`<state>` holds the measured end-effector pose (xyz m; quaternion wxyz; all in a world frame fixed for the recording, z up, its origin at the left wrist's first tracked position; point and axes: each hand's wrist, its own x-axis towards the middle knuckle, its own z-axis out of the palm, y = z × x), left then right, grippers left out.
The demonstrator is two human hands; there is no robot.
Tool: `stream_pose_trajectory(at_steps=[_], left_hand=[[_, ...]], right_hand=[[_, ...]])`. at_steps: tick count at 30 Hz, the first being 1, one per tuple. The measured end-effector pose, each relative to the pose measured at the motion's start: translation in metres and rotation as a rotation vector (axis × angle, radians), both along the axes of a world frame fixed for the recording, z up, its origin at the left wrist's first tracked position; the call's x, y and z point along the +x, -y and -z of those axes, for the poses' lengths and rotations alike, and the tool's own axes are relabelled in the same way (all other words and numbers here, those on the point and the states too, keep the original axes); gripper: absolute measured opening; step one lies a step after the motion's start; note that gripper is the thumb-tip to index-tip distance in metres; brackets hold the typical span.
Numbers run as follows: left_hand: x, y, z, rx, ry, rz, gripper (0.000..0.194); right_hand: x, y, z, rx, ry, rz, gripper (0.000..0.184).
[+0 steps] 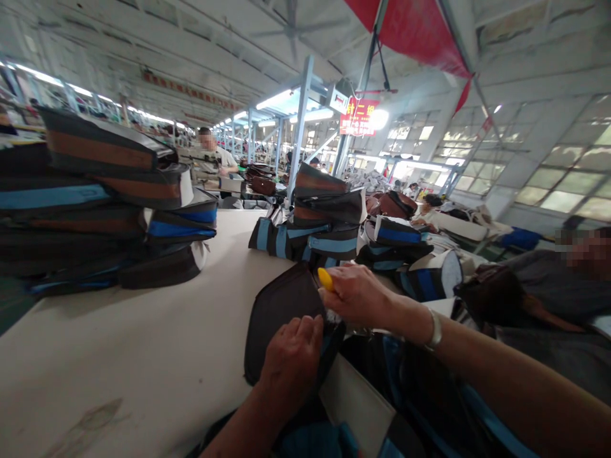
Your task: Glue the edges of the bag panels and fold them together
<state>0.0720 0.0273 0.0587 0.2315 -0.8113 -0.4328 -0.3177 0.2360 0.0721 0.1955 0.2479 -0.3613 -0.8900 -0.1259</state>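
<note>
The left hand (292, 356) grips the edge of a dark bag (281, 318). Just above it, the right hand (356, 294) is closed around a yellow tool (325, 278) touching the bag

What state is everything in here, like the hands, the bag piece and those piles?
Left hand: closed on the dark bag panel's edge.
Right hand: closed around a yellow-handled tool.
Dark bag panel: held, tilted up off the white table.
Left bag stack: piled high, leaning.
Middle bag stack: piled, uneven.
</note>
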Motion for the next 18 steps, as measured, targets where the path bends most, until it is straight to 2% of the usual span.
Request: stream_pose_trajectory(at_steps=[2, 4, 6, 8, 10, 12, 14, 18], left_hand=[[-0.014, -0.002, -0.005, -0.008, 0.087, 0.054, 0.034], [-0.033, -0.007, -0.011, -0.053, 0.223, 0.115, 0.028], [-0.054, -0.012, -0.016, -0.129, 0.358, 0.133, 0.024], [-0.071, -0.018, -0.017, -0.2, 0.454, 0.094, 0.022], [-0.084, -0.022, -0.015, -0.259, 0.525, -0.004, 0.026], [-0.093, -0.023, -0.01, -0.27, 0.562, -0.126, 0.028], [-0.098, -0.019, -0.005, -0.276, 0.538, -0.215, 0.02], [-0.098, -0.002, -0.003, -0.338, 0.492, -0.293, 0.023]], right_hand=[[0.009, -0.006, -0.003, -0.039, -0.279, 0.077, 0.023], [0.017, -0.007, -0.004, -0.191, -0.748, 0.077, 0.025], [0.017, -0.005, 0.005, -0.497, -1.194, -0.025, 0.025], [0.008, -0.001, 0.023, -0.866, -1.452, -0.163, 0.025], [-0.009, 0.0, 0.048, -1.163, -1.534, -0.267, 0.025], [-0.029, -0.001, 0.072, -1.306, -1.595, -0.343, 0.027], [-0.048, -0.005, 0.09, -1.358, -1.676, -0.395, 0.027], [-0.078, -0.011, 0.109, -1.389, -1.772, -0.443, 0.026]])
